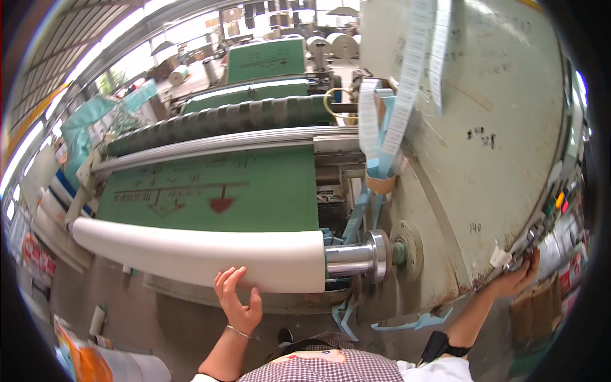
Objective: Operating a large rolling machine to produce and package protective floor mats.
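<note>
One long white roll point(197, 251) lies across the machine's front on a steel shaft point(353, 258), below the green panel point(216, 194). Left hand point(237, 299) rests against the roll's underside near its right end, fingers point(228, 280) spread loose. Right hand point(519, 277) reaches the control panel's point(554, 210) lower edge; whether its fingers grip cannot be told.
</note>
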Demonstrator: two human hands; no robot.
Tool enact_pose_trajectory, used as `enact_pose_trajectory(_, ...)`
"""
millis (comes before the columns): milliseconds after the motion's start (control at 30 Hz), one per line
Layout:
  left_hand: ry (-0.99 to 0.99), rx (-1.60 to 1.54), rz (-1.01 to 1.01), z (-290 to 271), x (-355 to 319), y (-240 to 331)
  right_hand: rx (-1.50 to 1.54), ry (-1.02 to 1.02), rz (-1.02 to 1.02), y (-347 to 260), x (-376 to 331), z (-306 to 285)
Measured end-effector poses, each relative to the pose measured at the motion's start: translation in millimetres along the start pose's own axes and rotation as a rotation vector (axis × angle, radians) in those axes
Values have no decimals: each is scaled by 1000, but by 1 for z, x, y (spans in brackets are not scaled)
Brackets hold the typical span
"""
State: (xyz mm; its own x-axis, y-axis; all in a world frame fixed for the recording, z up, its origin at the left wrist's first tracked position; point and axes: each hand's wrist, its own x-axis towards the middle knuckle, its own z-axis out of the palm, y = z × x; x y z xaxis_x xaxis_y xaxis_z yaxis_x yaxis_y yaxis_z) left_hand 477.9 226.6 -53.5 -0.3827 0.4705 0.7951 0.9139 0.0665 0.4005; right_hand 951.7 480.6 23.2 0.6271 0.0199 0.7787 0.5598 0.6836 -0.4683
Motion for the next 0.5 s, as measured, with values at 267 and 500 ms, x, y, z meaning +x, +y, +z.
enact_pose_trajectory(267,-172,-25,139,-6,-6,-7,30,-73,21,-49,-9,1)
enact_pose_trajectory(500,-235,90,178,-32,-5,-45,312,-645,-141,-174,-126,-21)
